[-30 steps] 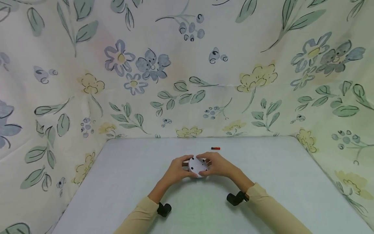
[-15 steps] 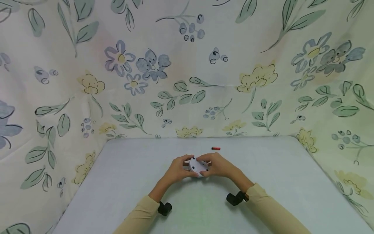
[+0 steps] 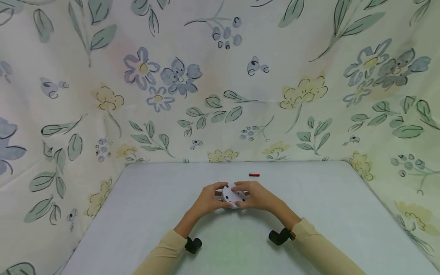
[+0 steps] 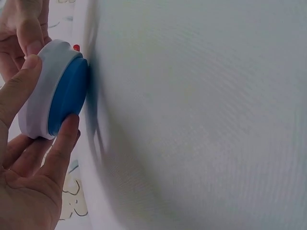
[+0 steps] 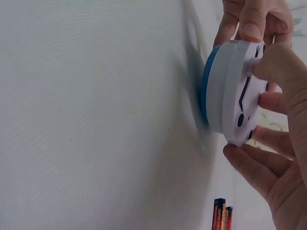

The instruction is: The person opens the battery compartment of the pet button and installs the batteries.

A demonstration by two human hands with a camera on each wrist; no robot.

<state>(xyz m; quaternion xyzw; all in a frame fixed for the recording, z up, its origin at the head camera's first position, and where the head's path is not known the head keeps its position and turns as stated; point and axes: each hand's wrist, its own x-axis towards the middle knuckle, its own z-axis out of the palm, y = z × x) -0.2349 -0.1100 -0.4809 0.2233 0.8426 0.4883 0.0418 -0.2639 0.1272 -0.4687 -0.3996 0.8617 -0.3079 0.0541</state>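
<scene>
A round, white, puck-shaped device (image 3: 231, 194) with a blue underside (image 4: 70, 93) is held low over the table between both hands. Its upper face carries dark round spots and a dark bent seam, seen best in the right wrist view. My left hand (image 3: 206, 199) grips it from the left, thumb on the white rim and a fingertip against the blue part. From the other side my right hand (image 3: 258, 195) holds the rim, its thumb (image 5: 271, 67) pressing on the white face beside the seam.
Behind the hands, two red-and-black batteries (image 5: 219, 214) lie on the white table (image 3: 154, 191); in the head view they appear as one small red bar. A floral cloth (image 3: 220, 76) hangs along the back and sides. Each wrist wears a small black camera (image 3: 193, 245).
My right hand and wrist have shifted slightly, and its fingers have moved a little across the device's face. The left hand and the device stay almost where they were.
</scene>
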